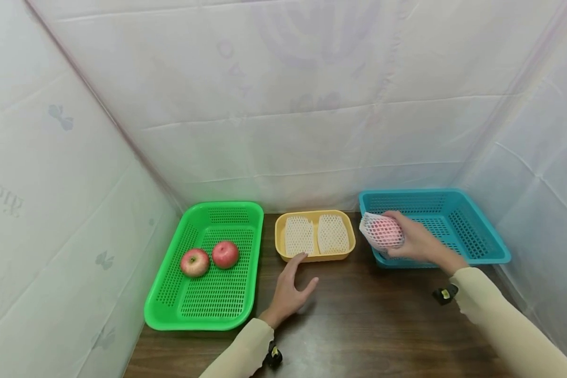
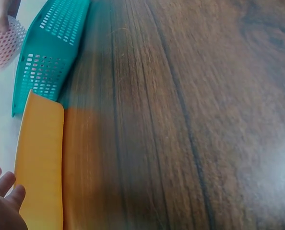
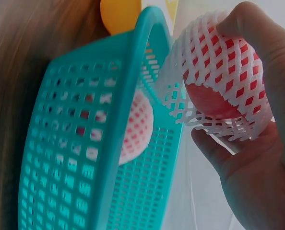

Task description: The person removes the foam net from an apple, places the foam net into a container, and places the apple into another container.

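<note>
My right hand holds an apple wrapped in a white foam net, above the left end of the blue basket. In the right wrist view the thumb lies on the net and red skin shows through an opening in it. Inside that basket sits another netted apple, mostly hidden in the head view. My left hand, fingers spread and holding nothing, is at the front edge of the yellow tray. Two flat white foam nets lie side by side in the tray.
At the left stands a green basket with two bare apples, one red-yellow and one pinker. All containers stand on a dark wooden table. White sheeting closes off the back and both sides.
</note>
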`<act>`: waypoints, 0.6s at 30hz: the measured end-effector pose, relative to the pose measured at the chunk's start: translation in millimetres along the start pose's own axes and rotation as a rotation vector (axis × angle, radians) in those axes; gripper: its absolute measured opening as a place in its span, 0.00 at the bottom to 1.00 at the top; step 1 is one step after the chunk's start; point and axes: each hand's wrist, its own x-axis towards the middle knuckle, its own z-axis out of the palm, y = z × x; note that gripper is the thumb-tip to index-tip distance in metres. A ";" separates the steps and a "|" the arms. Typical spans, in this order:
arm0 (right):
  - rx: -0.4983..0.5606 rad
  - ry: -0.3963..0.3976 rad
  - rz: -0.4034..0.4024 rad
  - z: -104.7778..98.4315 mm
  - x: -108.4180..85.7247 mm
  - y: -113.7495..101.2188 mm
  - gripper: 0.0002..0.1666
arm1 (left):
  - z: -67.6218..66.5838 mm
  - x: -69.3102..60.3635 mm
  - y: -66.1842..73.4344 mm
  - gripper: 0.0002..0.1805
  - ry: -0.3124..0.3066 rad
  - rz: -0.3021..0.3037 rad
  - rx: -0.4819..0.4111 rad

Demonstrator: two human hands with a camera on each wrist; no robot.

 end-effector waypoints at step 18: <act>0.042 -0.063 -0.041 34.5 3.3 -38.9 0.56 | -7.0 -7.4 -7.8 0.34 0.017 -0.013 0.021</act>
